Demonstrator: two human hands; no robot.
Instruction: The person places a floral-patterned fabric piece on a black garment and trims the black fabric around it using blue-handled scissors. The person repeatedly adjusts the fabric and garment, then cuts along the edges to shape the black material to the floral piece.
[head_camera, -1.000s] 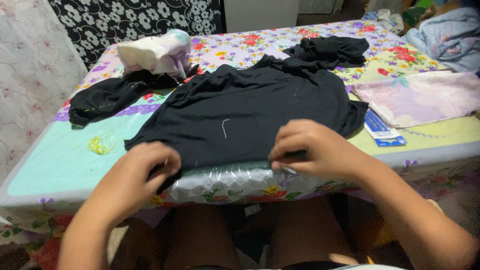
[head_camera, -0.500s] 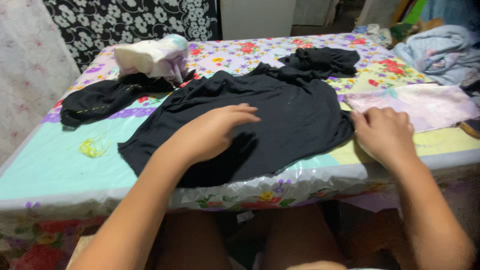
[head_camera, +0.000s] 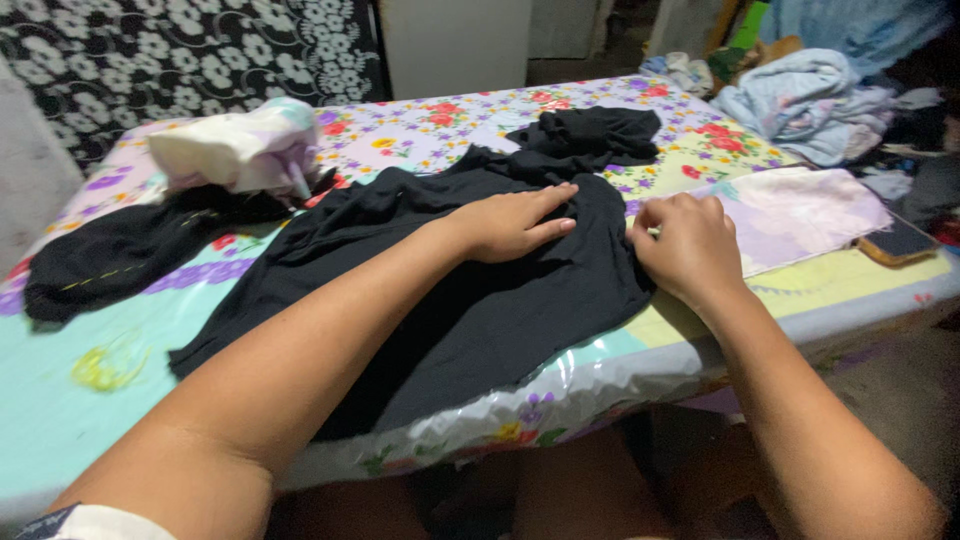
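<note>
**Two hands on the black garment**

We see the large black cloth garment spread on the bench with its floral plastic cover. The left hand lies flat on it, fingers straight and together. The right hand pinches the garment's right edge, fingers curled on the fabric.

The left arm is stretched forward from the lower left, bare to the wrist. The left hand is laid flat, palm down, fingers together and pointed right. The right arm is raised from the lower right, and the right hand is curled, its fingertips pinched together.
</note>
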